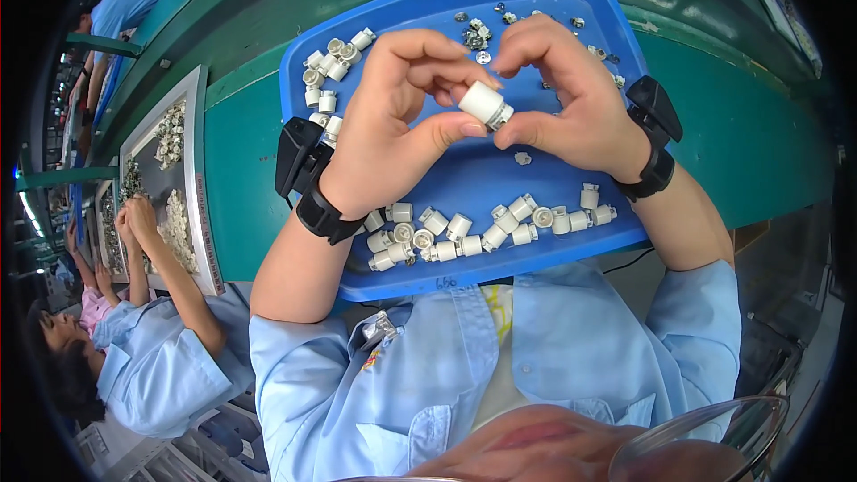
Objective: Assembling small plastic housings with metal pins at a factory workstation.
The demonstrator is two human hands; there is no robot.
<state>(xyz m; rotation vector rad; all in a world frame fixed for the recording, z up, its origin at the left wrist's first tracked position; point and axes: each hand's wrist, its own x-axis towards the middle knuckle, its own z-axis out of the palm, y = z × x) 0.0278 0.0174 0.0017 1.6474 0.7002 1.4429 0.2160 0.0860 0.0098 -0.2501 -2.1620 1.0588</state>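
Observation:
Between my two hands, above a blue tray (pixel 464 278), is a white cylindrical lamp socket (pixel 483 103), tilted with its metal-fitted end down to the right. My left hand (pixel 393 107) grips it from the left, its thumb against the side and its fingers curled behind. My right hand (pixel 571 103) has its thumb tip pressed at the metal-fitted end, with its index finger arched above. The right hand's other fingers are partly hidden. Below the hands, several white sockets (pixel 459 227) lie loosely along the tray's near side.
More white sockets (pixel 328 102) cluster at the tray's left. Small metal-and-white inserts (pixel 476 36) lie scattered at its far side. The tray rests on a green bench (pixel 241 170). To the left, a co-worker's hands (pixel 134 219) are over a metal-framed tray (pixel 202 205) of small parts.

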